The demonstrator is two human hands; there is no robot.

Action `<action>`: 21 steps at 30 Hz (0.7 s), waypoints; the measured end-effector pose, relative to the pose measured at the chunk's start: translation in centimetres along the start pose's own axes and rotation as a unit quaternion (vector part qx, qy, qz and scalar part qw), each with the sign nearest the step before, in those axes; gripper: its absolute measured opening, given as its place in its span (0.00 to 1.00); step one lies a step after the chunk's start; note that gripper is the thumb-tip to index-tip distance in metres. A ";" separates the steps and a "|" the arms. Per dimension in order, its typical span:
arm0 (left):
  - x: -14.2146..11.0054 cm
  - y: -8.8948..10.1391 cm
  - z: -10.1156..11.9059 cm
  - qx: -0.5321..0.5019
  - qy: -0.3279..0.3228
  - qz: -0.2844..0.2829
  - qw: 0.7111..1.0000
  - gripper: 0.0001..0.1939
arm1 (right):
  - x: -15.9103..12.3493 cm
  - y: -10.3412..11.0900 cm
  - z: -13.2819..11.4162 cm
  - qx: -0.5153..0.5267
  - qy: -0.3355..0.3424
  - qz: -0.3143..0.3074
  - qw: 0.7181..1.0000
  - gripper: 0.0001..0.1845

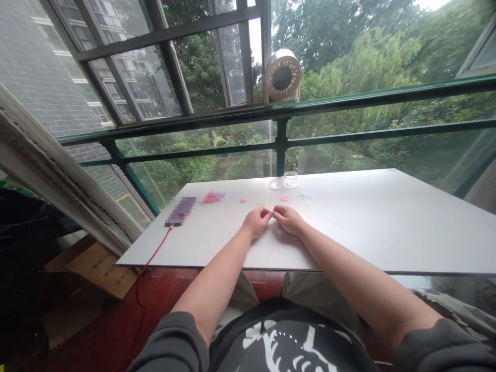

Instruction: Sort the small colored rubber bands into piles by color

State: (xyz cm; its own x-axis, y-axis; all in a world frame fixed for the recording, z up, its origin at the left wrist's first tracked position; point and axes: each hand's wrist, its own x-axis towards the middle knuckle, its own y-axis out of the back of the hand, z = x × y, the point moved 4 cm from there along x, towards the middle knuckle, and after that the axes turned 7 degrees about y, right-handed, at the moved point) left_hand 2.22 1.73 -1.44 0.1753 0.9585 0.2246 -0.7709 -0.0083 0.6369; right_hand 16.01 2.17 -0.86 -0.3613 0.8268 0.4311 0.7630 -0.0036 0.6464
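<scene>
My left hand (258,223) and right hand (289,219) meet over the middle of the white counter (387,222), fingertips pinching what looks like a tiny reddish bit (272,213) between them, too small to make out. Just beyond my right hand lie some pink pieces (284,199), with green pieces (304,196) to their right and two clear round containers (290,179) at the far edge. Farther left are a lone pink piece (243,201), a pink-red pile (213,197) and a blurred dark device (181,211) on a red cable (157,250).
</scene>
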 end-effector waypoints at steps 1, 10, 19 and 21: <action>0.0 0.0 0.0 0.000 0.000 -0.001 1.000 0.11 | 0.0 0.0 0.0 0.004 0.000 0.002 1.000 0.10; 0.2 -0.1 -0.4 -0.056 0.007 0.007 0.998 0.10 | 0.0 0.2 0.2 0.024 -0.005 0.016 1.000 0.08; 0.4 0.0 -0.7 -0.075 0.011 0.020 0.997 0.09 | 0.1 0.2 0.5 0.046 0.004 0.021 0.999 0.09; 0.4 0.0 -0.8 -0.076 0.013 0.023 0.997 0.09 | 0.1 0.2 0.5 0.051 0.005 0.024 0.998 0.09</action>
State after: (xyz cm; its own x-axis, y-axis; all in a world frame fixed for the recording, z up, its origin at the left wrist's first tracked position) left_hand 1.78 2.32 -1.89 0.1239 0.9652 0.2304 -0.8614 -0.0107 0.5078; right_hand 16.39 2.53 -1.05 -0.3271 0.8220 0.4663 0.8302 0.0142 0.5573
